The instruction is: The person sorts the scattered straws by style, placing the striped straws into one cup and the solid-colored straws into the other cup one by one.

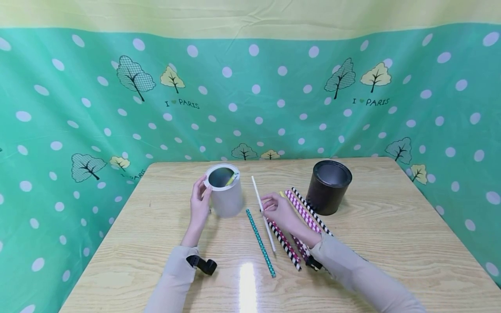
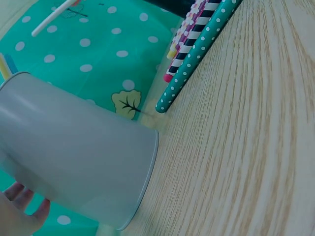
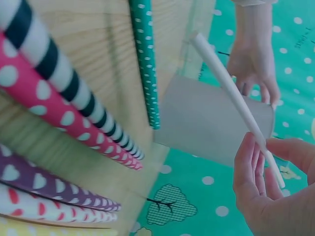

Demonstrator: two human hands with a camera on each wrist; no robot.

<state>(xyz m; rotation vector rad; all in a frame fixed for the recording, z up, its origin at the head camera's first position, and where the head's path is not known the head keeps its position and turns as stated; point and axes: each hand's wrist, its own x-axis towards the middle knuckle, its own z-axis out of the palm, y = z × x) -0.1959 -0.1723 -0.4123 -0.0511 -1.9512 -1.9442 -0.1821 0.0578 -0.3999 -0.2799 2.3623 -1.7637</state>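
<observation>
A white paper straw (image 1: pixel 256 191) is pinched between the thumb and fingers of my right hand (image 1: pixel 279 211), raised above the table and slanted. In the right wrist view the same straw (image 3: pixel 226 81) passes in front of the can. My left hand (image 1: pixel 200 204) grips the light grey can (image 1: pixel 228 202) at its upper left side. The can stands upright, with a yellow straw and a bluish one (image 2: pixel 6 66) poking up inside. A green dotted straw (image 1: pixel 260 241) lies between the can and the other straws.
Several patterned straws (image 1: pixel 309 213), striped, dotted and checked, lie under and beside my right forearm. Behind them at the right stands a black open can (image 1: pixel 328 191). A green dotted cloth (image 1: pixel 282 95) hangs along the table's back edge.
</observation>
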